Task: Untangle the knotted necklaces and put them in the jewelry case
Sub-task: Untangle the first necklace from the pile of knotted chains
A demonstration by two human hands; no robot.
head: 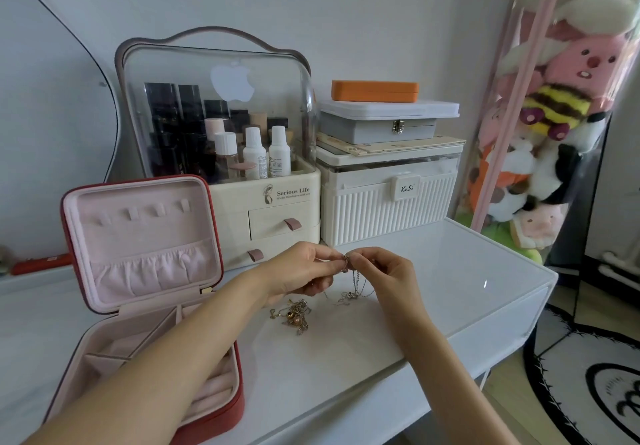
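A white tabletop [450, 271] fills the lower half of the view, set against a pale wall. At its back stand a cream organizer [221, 153] with a clear domed cover, bottles inside and two small drawers below, and to its right a ribbed white box [388, 198] with a stack of flat cases on it, an orange case [375, 90] on top. Beyond the tabletop's right edge a clear column holds plush toys [554, 115].

On the left of the tabletop sits the case [138, 236], red outside and pink inside, wide open. Its lid stands upright with a row of small hooks and a gathered pocket; its base lies flat with dividers and ring rolls, partly hidden by the person's left forearm.

Both arms reach in from the bottom edge. The left hand [301, 268] and right hand [384, 271] meet above the middle of the tabletop, fingertips nearly touching, each pinching a silver chain [356, 280] at the same spot. The chain hangs from the fingers, and its lower end trails onto the tabletop just below the right hand.

A knot [294, 314] of gold-toned necklaces lies on the tabletop just below the left hand, beside the case and outside it. How many chains it holds cannot be told.
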